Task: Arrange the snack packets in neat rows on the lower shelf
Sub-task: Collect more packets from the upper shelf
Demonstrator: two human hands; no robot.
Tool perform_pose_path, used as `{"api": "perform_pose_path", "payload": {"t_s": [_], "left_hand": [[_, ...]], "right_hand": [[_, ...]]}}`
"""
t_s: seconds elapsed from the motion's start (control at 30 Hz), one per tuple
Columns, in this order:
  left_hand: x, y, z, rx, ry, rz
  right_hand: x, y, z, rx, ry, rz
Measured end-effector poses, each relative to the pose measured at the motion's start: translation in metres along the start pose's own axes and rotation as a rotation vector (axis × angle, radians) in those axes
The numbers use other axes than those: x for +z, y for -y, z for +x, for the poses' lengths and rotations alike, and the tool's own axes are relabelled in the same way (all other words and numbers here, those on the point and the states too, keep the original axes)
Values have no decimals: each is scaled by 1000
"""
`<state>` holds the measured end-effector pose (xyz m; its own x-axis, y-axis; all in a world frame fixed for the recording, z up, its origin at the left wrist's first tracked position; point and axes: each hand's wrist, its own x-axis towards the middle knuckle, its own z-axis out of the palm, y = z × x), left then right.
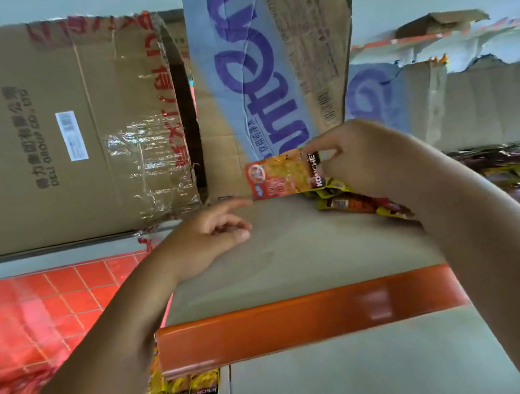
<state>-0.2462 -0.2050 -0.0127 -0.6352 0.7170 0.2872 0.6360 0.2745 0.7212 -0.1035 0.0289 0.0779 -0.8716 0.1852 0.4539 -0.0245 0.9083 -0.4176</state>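
My right hand (pixel 359 160) pinches an orange and yellow snack packet (pixel 279 176) by its black end and holds it upright over the grey shelf (pixel 289 257). My left hand (pixel 211 229) hovers just left of and below the packet, its index finger stretched toward the packet's lower corner and the other fingers loosely curled, holding nothing. A loose heap of yellow packets (pixel 356 202) lies on the shelf under my right wrist. Below the orange shelf rail (pixel 295 322), several yellow packets (pixel 190 388) stand in a row on the lower shelf, partly hidden by my left arm.
A large taped cardboard box (pixel 67 128) stands at the left. A torn blue-printed carton (pixel 261 80) rises behind the packet, with more torn cartons (pixel 463 94) at the right. Dark mixed packets (pixel 517 168) lie at the far right. Red floor tiles (pixel 42 310) show at lower left.
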Motion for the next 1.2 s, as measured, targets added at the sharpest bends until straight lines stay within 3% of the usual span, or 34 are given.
{"api": "perform_pose_path", "payload": {"t_s": [0.1, 0.17, 0.2, 0.37, 0.57, 0.8, 1.03, 1.1, 1.2], "left_hand": [[0, 3, 0, -1, 3, 5], [0, 5, 1, -28, 9, 68], [-1, 5, 2, -38, 5, 87], [1, 0, 4, -13, 48, 273], [-1, 9, 7, 36, 102, 334], [0, 7, 4, 47, 26, 188], [1, 5, 0, 5, -23, 153], [1, 5, 0, 8, -31, 166], [2, 4, -1, 20, -39, 158]], "right_hand": [[10, 7, -10, 76, 388, 298], [15, -1, -13, 41, 598, 265], [15, -7, -11, 11, 610, 191], [-5, -39, 19, -17, 345, -256], [20, -48, 38, -40, 576, -699], [35, -38, 42, 59, 435, -814], [43, -30, 33, -52, 307, -935], [43, -28, 34, -151, 195, -804], [27, -32, 33, -109, -43, -152]]}}
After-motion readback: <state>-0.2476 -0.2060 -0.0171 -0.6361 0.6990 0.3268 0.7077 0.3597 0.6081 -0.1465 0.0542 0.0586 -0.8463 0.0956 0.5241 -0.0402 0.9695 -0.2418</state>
